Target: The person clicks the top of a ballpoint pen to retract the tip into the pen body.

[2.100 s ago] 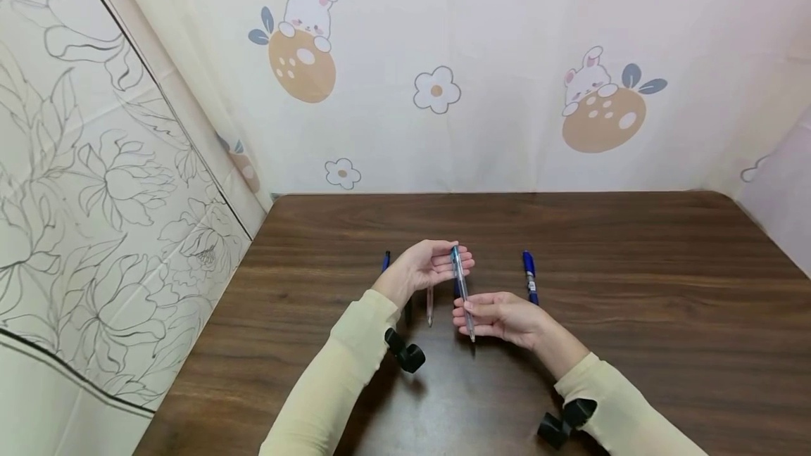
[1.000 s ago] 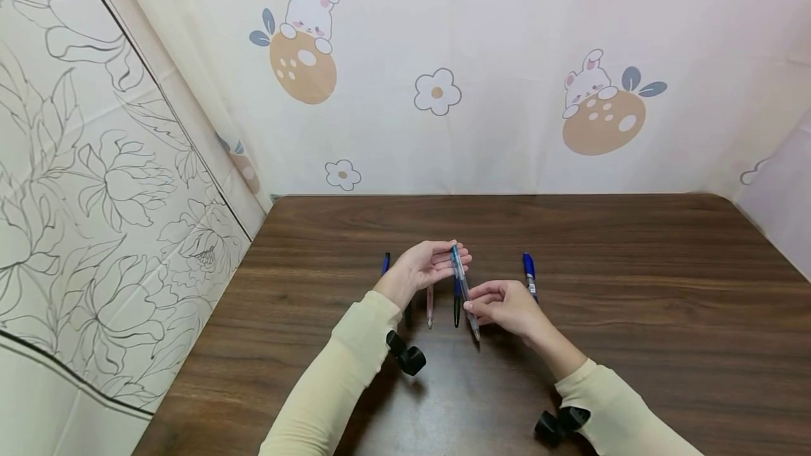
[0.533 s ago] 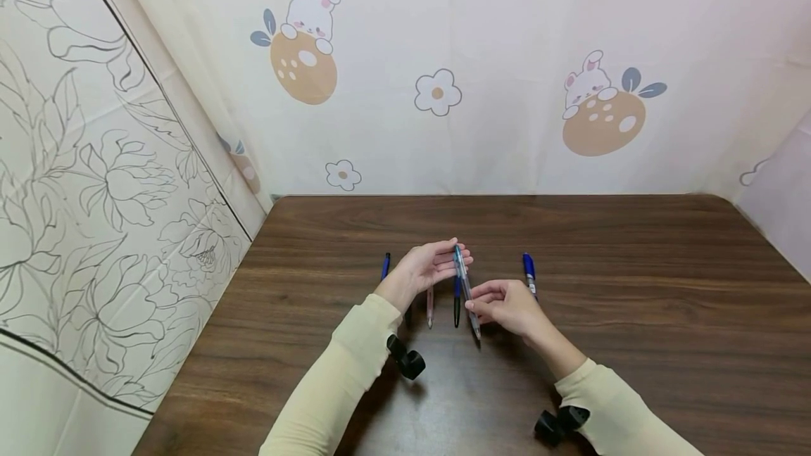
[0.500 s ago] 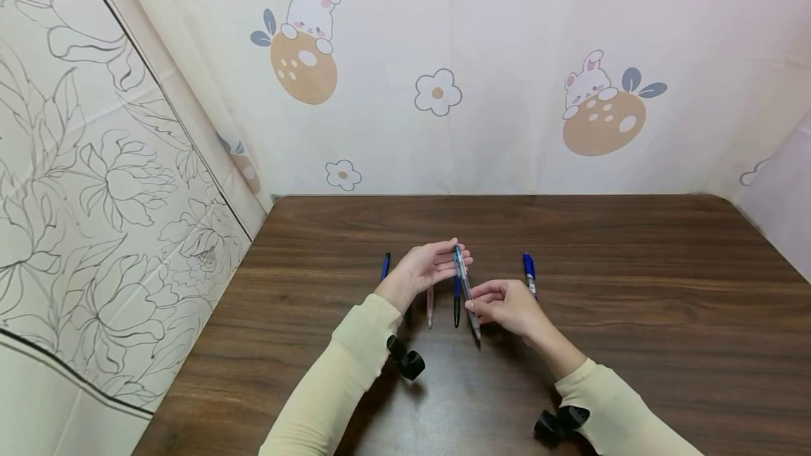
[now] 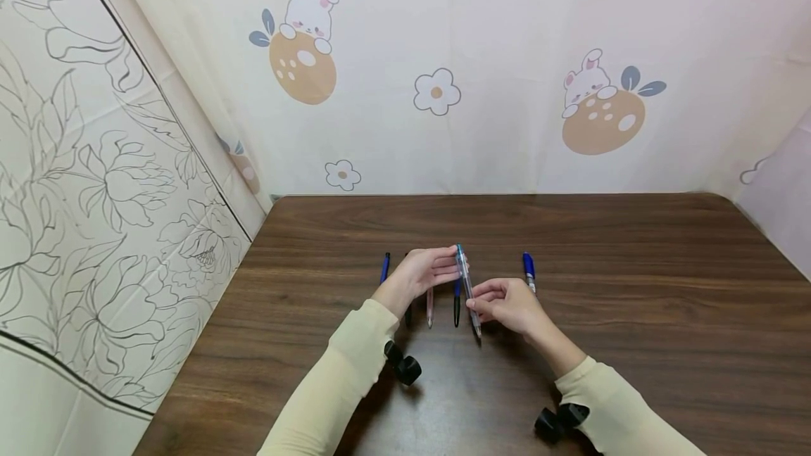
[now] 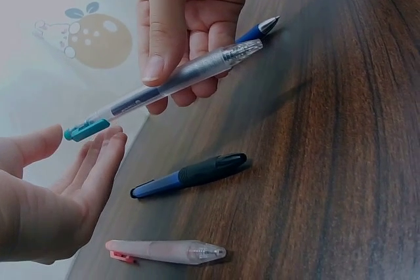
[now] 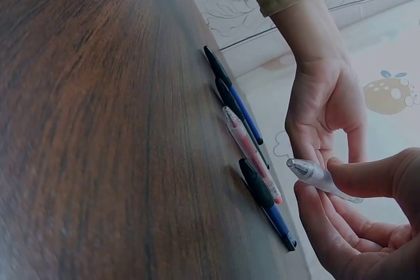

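Observation:
A clear ballpoint pen (image 5: 464, 276) with a teal push button and clip is held above the table, its tip slanting down toward the person. My right hand (image 5: 512, 307) pinches its lower barrel between thumb and fingers. At the upper end, my left hand (image 5: 418, 276) has its thumb tip at the teal button (image 6: 69, 134), with the other fingers extended beside the pen. Under the hands lie a pink clear pen (image 6: 164, 252) and a blue pen with a black grip or cap (image 6: 190, 175).
Another blue pen (image 5: 386, 266) and a dark pen (image 5: 408, 314) lie partly hidden by the left hand. A blue pen (image 5: 529, 271) lies beyond the right hand. The brown wooden table (image 5: 633, 266) meets a printed cloth backdrop (image 5: 494, 146).
Since the earliest frame, the right hand has turned from palm-up support to a pinch on the pen's lower barrel. The left hand has since shifted slightly down, its fingers now less spread past the pen.

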### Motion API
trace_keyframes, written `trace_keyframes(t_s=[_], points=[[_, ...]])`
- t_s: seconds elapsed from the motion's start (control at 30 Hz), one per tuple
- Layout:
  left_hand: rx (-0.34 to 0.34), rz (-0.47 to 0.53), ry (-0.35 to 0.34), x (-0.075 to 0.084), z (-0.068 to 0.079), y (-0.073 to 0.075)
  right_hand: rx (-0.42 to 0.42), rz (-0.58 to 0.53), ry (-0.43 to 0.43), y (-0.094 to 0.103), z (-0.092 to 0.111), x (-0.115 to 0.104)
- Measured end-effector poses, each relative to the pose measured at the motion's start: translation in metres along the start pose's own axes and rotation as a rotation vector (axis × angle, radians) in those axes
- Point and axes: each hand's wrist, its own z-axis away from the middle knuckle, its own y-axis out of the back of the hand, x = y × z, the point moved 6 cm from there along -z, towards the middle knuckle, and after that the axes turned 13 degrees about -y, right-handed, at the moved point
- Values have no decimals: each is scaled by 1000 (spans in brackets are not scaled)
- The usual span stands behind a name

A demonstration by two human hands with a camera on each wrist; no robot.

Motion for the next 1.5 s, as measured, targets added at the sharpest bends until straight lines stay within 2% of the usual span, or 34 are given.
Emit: trace_keyframes(t_s=[0.23,0.63,0.9,1.17,1.5], points=[[18,7,-12,-3,1,4,-3,10,2,0,-1,0],[-25,-25,-17,-4,9,2,2,19,-5,-1,-1,-2],[7,-36,-32,-6,6,3,-11,28,-10,-3,0,-2],[28,-91,-57,-5,4,2,-36,27,-7,-1,2,0],[44,-184,-94,-2,-5,-1,77,152,16,18,5,2]])
